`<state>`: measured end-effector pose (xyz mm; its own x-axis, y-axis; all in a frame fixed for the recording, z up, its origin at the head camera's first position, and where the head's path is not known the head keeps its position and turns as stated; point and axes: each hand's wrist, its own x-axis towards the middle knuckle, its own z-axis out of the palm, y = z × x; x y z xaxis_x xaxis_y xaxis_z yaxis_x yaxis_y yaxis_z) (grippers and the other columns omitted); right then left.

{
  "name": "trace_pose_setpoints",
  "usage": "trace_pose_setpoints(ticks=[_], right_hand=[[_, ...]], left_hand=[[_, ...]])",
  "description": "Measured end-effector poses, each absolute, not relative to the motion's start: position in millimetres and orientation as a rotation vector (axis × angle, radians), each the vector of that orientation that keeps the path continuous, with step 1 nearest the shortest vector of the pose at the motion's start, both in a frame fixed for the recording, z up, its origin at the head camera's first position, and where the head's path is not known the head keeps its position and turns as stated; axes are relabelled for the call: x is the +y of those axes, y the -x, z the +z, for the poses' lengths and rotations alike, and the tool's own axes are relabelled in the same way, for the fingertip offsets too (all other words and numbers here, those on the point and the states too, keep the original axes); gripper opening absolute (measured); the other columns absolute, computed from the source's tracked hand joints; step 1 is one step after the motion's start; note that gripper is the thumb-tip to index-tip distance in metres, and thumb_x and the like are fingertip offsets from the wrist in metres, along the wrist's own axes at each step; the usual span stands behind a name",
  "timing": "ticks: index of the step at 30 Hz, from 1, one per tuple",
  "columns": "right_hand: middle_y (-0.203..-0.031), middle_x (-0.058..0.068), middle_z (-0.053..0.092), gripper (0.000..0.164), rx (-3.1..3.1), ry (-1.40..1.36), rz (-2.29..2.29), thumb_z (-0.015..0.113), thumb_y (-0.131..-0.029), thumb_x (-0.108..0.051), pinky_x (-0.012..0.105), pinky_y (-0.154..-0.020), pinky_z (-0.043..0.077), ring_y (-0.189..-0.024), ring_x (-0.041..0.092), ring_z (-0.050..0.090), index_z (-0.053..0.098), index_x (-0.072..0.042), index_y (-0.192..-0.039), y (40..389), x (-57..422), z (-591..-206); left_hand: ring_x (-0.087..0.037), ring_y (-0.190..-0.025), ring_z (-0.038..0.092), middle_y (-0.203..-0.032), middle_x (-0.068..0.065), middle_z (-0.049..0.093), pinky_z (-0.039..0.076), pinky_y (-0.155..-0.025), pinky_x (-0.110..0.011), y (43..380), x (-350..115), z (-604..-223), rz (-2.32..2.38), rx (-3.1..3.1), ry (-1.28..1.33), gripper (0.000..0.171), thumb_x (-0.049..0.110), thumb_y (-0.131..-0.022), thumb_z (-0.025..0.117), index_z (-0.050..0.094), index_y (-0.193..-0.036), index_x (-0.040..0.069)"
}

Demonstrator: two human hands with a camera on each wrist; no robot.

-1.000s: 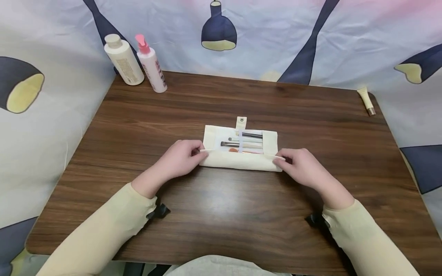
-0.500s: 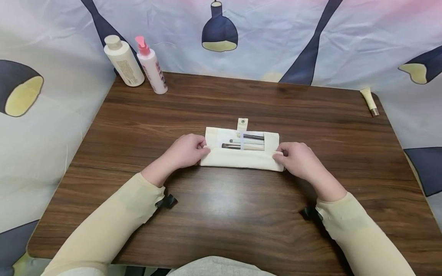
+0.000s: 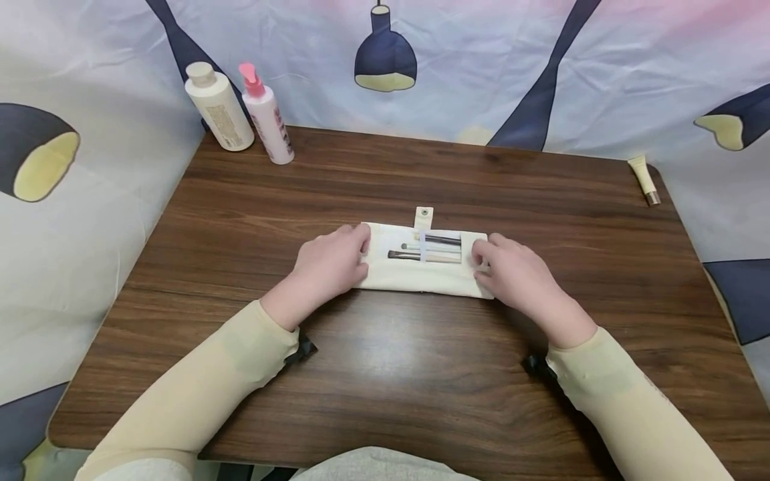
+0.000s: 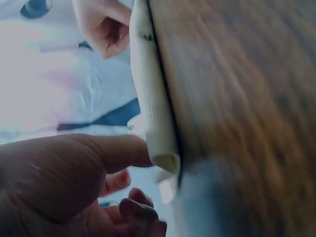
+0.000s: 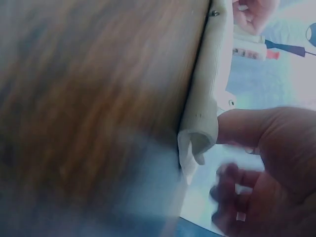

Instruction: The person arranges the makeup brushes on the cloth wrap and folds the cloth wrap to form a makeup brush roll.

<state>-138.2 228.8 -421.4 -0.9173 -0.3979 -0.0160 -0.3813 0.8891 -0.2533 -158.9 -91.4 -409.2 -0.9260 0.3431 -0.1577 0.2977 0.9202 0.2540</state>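
A cream fabric brush roll (image 3: 421,277) lies partly rolled on the table, its near edge folded over into a tube. Several makeup brushes (image 3: 404,254) show in its open part under a pale strap, and a snap tab (image 3: 424,218) sticks out at the far side. My left hand (image 3: 331,267) is at the roll's left end, thumb against the folded part, other fingers apart from the thumb. At the right end, my right hand (image 3: 520,277) touches the fold with its thumb in the right wrist view, where the rolled end (image 5: 197,140) shows hollow; its fingers are loosely bent.
A white bottle (image 3: 220,110) and a pink pump bottle (image 3: 269,120) stand at the table's back left corner. A small cream tube (image 3: 644,179) lies at the back right. Patterned cloth (image 3: 457,73) hangs behind the wooden table (image 3: 385,374).
The near edge of the brush roll has been folded further over the brushes, covering the lowest one. Both hands have loosened from the edge, their fingers spreading from the thumbs and moving farther up.
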Motion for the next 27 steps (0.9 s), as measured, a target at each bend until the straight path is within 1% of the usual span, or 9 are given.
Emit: trace_pose_setpoints(ticks=[3, 5, 7, 10, 13, 15, 18, 22, 27], right_hand=[[-0.091, 0.000, 0.065, 0.021, 2.954, 0.816, -0.421, 0.065, -0.090, 0.001, 0.037, -0.070, 0.048, -0.082, 0.020, 0.057, 0.075, -0.016, -0.097, 136.9, 232.0, -422.2], [-0.097, -0.002, 0.068, 0.020, 2.915, 0.869, -0.445, 0.067, -0.092, -0.002, 0.038, -0.076, 0.051, -0.089, 0.019, 0.059, 0.079, -0.016, -0.100, 134.4, 235.3, -420.6], [-0.103, -0.002, 0.069, 0.014, 2.891, 0.884, -0.431, 0.074, -0.092, -0.011, 0.040, -0.079, 0.052, -0.095, 0.020, 0.060, 0.080, -0.014, -0.104, 130.3, 238.6, -418.4], [-0.115, 0.001, 0.066, 0.029, 2.853, 0.907, -0.370, 0.082, -0.088, -0.022, 0.043, -0.085, 0.053, -0.105, 0.023, 0.059, 0.076, -0.012, -0.114, 123.8, 242.0, -416.4], [-0.121, 0.004, 0.066, 0.038, 2.867, 0.922, -0.335, 0.086, -0.084, -0.019, 0.043, -0.087, 0.053, -0.109, 0.026, 0.059, 0.072, -0.010, -0.119, 121.0, 243.4, -416.0], [-0.118, 0.004, 0.067, 0.034, 2.893, 0.927, -0.335, 0.082, -0.085, -0.012, 0.044, -0.086, 0.052, -0.105, 0.026, 0.061, 0.072, -0.009, -0.118, 121.3, 243.5, -415.4], [-0.109, 0.005, 0.070, 0.029, 2.917, 0.888, -0.394, 0.072, -0.088, -0.006, 0.045, -0.085, 0.051, -0.097, 0.025, 0.062, 0.072, -0.008, -0.116, 125.3, 243.9, -415.7], [-0.098, 0.005, 0.070, 0.027, 2.865, 0.703, -0.546, 0.063, -0.097, -0.012, 0.042, -0.080, 0.048, -0.083, 0.023, 0.058, 0.070, -0.011, -0.123, 134.9, 247.0, -415.6], [-0.108, 0.009, 0.071, 0.027, 2.757, 0.448, -0.774, 0.060, -0.105, -0.023, 0.041, -0.080, 0.046, -0.086, 0.024, 0.059, 0.066, -0.010, -0.128, 155.3, 249.6, -413.8]], left_hand=[[-0.026, -0.075, 0.062, -0.095, -0.002, 0.060, 0.048, -0.060, -0.043, 153.1, -85.1, -408.7, 0.258, 2.899, -0.723, 0.024, 0.006, -0.088, 0.056, 0.069, -0.102, 0.021], [-0.026, -0.083, 0.063, -0.099, -0.002, 0.062, 0.051, -0.069, -0.044, 148.9, -83.0, -409.5, 0.217, 2.879, -0.876, 0.026, 0.008, -0.093, 0.057, 0.075, -0.105, 0.023], [-0.026, -0.094, 0.062, -0.107, -0.003, 0.063, 0.053, -0.078, -0.045, 143.5, -83.6, -410.3, 0.206, 2.827, -0.984, 0.018, 0.019, -0.097, 0.064, 0.076, -0.110, 0.019], [-0.029, -0.107, 0.057, -0.120, -0.007, 0.060, 0.052, -0.088, -0.046, 136.0, -88.4, -412.0, 0.207, 2.766, -1.046, 0.030, 0.032, -0.094, 0.073, 0.071, -0.117, 0.013], [-0.030, -0.113, 0.054, -0.128, -0.009, 0.056, 0.052, -0.092, -0.044, 133.7, -91.1, -413.2, 0.234, 2.769, -1.046, 0.031, 0.022, -0.093, 0.074, 0.068, -0.122, 0.011], [-0.029, -0.112, 0.054, -0.125, -0.009, 0.056, 0.053, -0.090, -0.043, 134.9, -90.6, -412.4, 0.242, 2.798, -1.039, 0.028, 0.011, -0.093, 0.068, 0.069, -0.121, 0.012], [-0.029, -0.104, 0.057, -0.114, -0.008, 0.060, 0.053, -0.087, -0.042, 139.2, -90.1, -410.6, 0.283, 2.831, -1.021, 0.025, 0.004, -0.093, 0.061, 0.070, -0.114, 0.010], [-0.026, -0.088, 0.061, -0.095, -0.003, 0.065, 0.051, -0.082, -0.043, 152.7, -98.2, -410.7, 0.543, 2.775, -0.913, 0.012, 0.012, -0.097, 0.061, 0.070, -0.104, 0.012], [-0.021, -0.072, 0.057, -0.082, -0.004, 0.064, 0.047, -0.072, -0.037, 180.5, -108.7, -413.3, 0.910, 2.630, -0.631, 0.014, 0.021, -0.102, 0.060, 0.069, -0.110, 0.013]])
